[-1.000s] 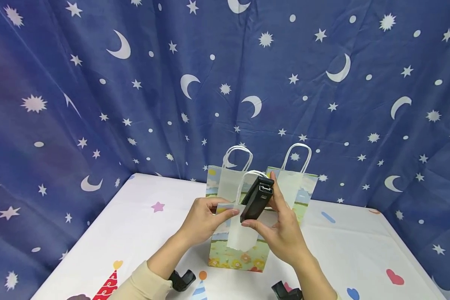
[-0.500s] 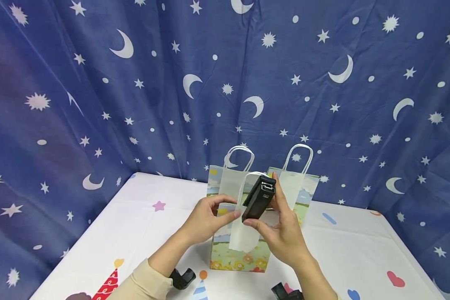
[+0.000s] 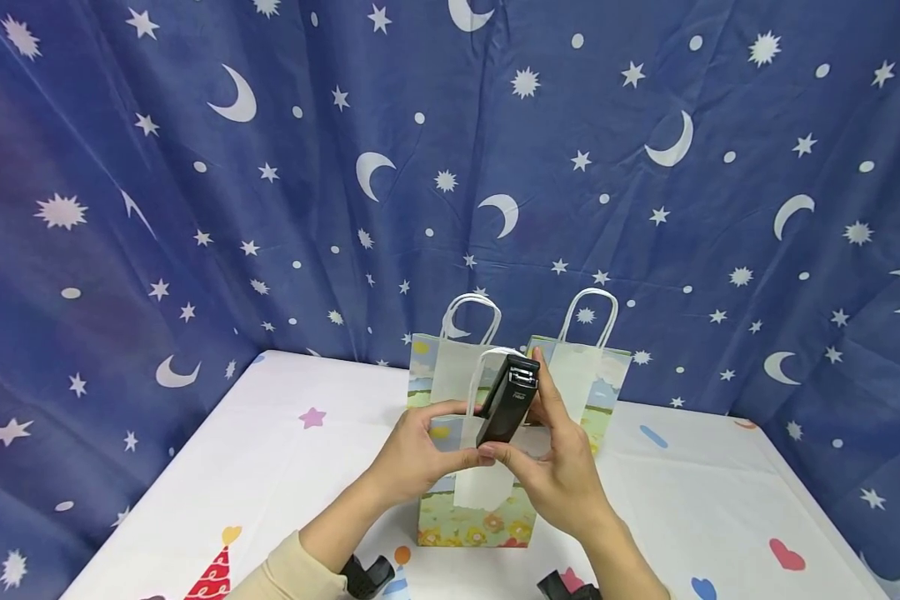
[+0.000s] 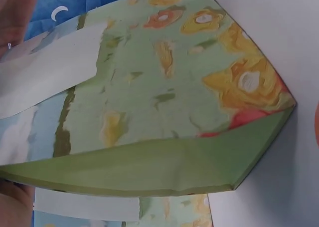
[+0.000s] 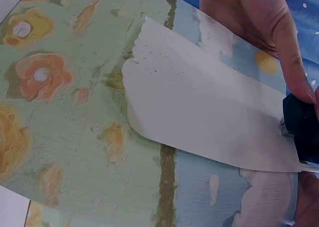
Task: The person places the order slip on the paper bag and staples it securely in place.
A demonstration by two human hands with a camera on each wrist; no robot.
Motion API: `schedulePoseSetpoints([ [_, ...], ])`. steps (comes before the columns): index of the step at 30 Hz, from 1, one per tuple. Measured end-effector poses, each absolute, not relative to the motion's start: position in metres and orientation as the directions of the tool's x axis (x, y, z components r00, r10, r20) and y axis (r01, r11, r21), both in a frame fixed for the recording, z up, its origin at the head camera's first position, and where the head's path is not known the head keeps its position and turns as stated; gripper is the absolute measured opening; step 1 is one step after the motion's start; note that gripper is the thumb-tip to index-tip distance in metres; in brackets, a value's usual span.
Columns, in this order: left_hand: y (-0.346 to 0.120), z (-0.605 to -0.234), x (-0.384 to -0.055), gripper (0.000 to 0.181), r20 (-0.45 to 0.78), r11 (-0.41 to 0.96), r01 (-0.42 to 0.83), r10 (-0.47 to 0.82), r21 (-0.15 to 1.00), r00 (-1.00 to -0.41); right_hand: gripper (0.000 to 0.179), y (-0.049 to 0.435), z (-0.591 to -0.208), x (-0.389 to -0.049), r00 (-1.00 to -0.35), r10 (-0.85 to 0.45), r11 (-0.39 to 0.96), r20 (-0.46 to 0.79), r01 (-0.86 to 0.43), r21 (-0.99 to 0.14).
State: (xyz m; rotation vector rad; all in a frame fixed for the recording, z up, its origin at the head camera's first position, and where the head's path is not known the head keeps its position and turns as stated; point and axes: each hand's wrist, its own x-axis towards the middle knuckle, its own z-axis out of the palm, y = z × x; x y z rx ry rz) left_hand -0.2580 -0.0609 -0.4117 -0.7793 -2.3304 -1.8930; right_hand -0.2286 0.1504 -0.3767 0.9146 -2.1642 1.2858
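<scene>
A black stapler [image 3: 507, 402] stands tilted at the top edge of the front paper gift bag [image 3: 476, 521], beside its white handle. My right hand [image 3: 570, 475] grips it, thumb at the lower end and index finger along the far side. My left hand [image 3: 412, 454] holds the bag's top, fingers behind and thumb in front, its tip meeting the right thumb below the stapler. In the left wrist view, the bag [image 4: 164, 77] shows its flowered front and green folded side. The right wrist view shows the stapler [image 5: 301, 129] at the white handle patch [image 5: 199, 107]. Whether its jaws enclose paper is hidden.
Two similar bags stand behind, a left one [image 3: 423, 367] and a right one [image 3: 607, 375], handles upright. A white patterned cloth covers the table [image 3: 270, 467]. A blue star-and-moon curtain [image 3: 307, 192] hangs at the back. Black wrist gear [image 3: 367, 575] sits below the left forearm.
My left fingers were more spread. The left thumb has slid right along the bag to meet my right thumb under the stapler. The stapler and right hand keep nearly the same pose.
</scene>
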Motion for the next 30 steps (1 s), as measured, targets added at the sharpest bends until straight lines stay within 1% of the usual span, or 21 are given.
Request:
schedulePoseSetpoints([
  [6,-0.0593,-0.4127,-0.2544,0.045,0.374,0.156,0.435,0.310,0.887,-0.874,0.115,0.1479,-0.3770,-0.2270,-0.680,-0.295,0.347,0.671,-0.731,-0.588],
  [16,-0.0551,-0.4146,-0.2521,0.044,0.505,0.152,0.562,0.296,0.813,-0.811,0.113,0.1472,-0.3784,-0.2277,-0.685,-0.261,0.337,0.681,-0.725,-0.601],
  [25,-0.0524,-0.4156,-0.2497,0.044,0.559,0.148,0.612,0.282,0.777,-0.779,0.111,0.1460,-0.3790,-0.2275,-0.698,-0.231,0.302,0.677,-0.713,-0.632],
  [30,-0.0509,-0.4172,-0.2493,0.045,0.599,0.146,0.650,0.278,0.746,-0.751,0.110,0.1464,-0.3800,-0.2278,-0.703,-0.223,0.294,0.676,-0.709,-0.641],
])
